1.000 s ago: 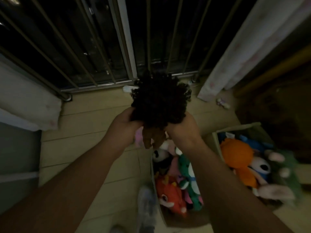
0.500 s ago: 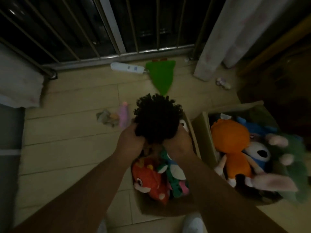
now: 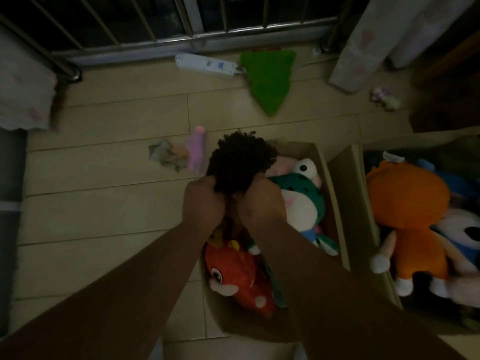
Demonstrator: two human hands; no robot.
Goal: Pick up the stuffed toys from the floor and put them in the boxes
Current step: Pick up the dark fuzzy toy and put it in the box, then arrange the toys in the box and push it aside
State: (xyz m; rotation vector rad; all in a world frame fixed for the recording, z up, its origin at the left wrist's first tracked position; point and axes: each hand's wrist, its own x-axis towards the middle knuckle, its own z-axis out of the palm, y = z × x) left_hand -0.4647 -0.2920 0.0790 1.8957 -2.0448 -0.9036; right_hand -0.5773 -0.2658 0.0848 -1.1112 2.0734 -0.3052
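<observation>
My left hand (image 3: 204,203) and my right hand (image 3: 262,201) both grip a doll with black curly hair (image 3: 240,162), held over the left cardboard box (image 3: 335,193). Its body hangs hidden below my hands. In that box lie a red-orange plush (image 3: 233,271) and a green frog plush (image 3: 298,193). The right cardboard box (image 3: 374,229) holds an orange plush (image 3: 407,201) and other toys. On the floor lie a green plush (image 3: 267,79), a small pink toy (image 3: 197,149) and a little grey toy (image 3: 163,157).
A white power strip (image 3: 205,64) lies by the window rail (image 3: 197,40). White curtains (image 3: 363,42) hang at the right, and a small pale toy (image 3: 384,97) sits near them. A white cloth (image 3: 23,92) is at the left. Dark furniture stands at the far right.
My view has tilted down and my hands have lowered the curly-haired doll from in front of the window to just above the left box.
</observation>
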